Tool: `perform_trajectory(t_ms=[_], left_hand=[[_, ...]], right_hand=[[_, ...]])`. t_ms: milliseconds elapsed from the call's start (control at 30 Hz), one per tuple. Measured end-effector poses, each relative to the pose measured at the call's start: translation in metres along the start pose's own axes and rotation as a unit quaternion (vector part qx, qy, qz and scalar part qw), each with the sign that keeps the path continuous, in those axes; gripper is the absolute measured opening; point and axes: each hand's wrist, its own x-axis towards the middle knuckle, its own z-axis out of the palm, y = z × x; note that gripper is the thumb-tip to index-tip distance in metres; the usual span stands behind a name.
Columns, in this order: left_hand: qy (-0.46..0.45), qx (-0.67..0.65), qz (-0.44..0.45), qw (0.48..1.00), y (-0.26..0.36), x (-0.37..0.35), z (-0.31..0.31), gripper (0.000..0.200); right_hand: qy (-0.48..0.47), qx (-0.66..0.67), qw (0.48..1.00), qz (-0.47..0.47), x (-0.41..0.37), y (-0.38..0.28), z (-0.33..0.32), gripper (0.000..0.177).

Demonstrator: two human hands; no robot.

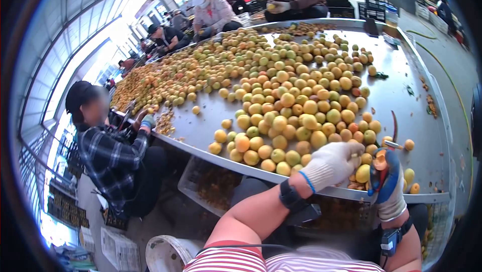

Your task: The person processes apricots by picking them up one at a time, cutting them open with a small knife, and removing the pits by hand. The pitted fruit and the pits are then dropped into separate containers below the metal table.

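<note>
Surface (409,84) is plain silver-grey. Fruit (286,100) is mixed yellow, orange and green, with scattered reddish specimens toward the near edge. Left hand (330,164) shows an off-white glove (321,169) with a blue band (307,182); right hand (391,192), an off-white and blue one. Tool (393,144) shows dark red and silver. Striped top (231,260) is red and white. Plaid shirt (111,150) beside the near edge is dark with pale lines.

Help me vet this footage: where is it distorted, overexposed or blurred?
Head view: left wall bows, corners dark, daylight there blown out white; table glares at upper right; face of the person in plaid blurred, striped shirt partly smeared.
</note>
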Motion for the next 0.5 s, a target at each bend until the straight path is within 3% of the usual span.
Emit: perform_trajectory(t_ms=[67,100,133,167,200,233,267,300,333,400,433,500], left_hand=[[0.038,0.05,0.06,0.996,-0.012,-0.001,0.005,0.026],[0.042,0.065,0.044,0.996,-0.007,-0.002,0.002,0.025],[0.048,0.067,0.04,0.996,-0.003,-0.004,0.0,0.025],[0.028,-0.041,0.012,0.999,0.002,-0.006,-0.002,0.028],[0.007,-0.149,-0.013,0.989,0.004,-0.005,-0.003,0.031],[-0.021,-0.23,-0.012,0.973,-0.003,0.0,0.005,0.035],[-0.064,-0.352,0.026,0.934,-0.011,0.004,0.021,0.034],[-0.071,-0.37,-0.001,0.926,-0.005,-0.001,0.017,0.033],[-0.087,-0.39,-0.029,0.916,0.001,-0.006,0.013,0.033],[-0.109,-0.436,-0.03,0.893,-0.009,-0.002,0.017,0.033],[-0.087,-0.387,-0.031,0.917,-0.001,-0.004,0.009,0.032],[-0.067,-0.356,-0.023,0.932,0.008,-0.011,0.009,0.031]], right_hand=[[0.008,-0.169,0.982,-0.09,0.005,0.008,-0.014,0.028],[-0.001,-0.168,0.982,-0.087,0.005,0.011,-0.013,0.028],[-0.01,-0.326,0.918,-0.226,0.004,0.011,-0.011,0.027],[-0.017,-0.467,0.809,-0.358,0.003,0.01,-0.009,0.026],[-0.021,-0.584,0.659,-0.474,0.001,0.008,-0.007,0.026],[-0.035,-0.485,0.844,-0.224,-0.005,0.0,-0.004,0.028],[-0.043,-0.484,0.844,-0.225,-0.003,0.003,0.003,0.028],[-0.031,-0.274,0.952,-0.132,-0.002,0.005,0.007,0.03],[-0.009,-0.046,0.998,-0.032,-0.006,0.006,0.012,0.032],[0.057,-0.039,0.996,-0.059,-0.016,0.0,0.049,0.031],[-0.037,-0.122,0.992,0.014,-0.026,-0.026,0.036,0.028],[-0.01,-0.103,0.994,-0.017,-0.016,-0.026,0.024,0.024]])
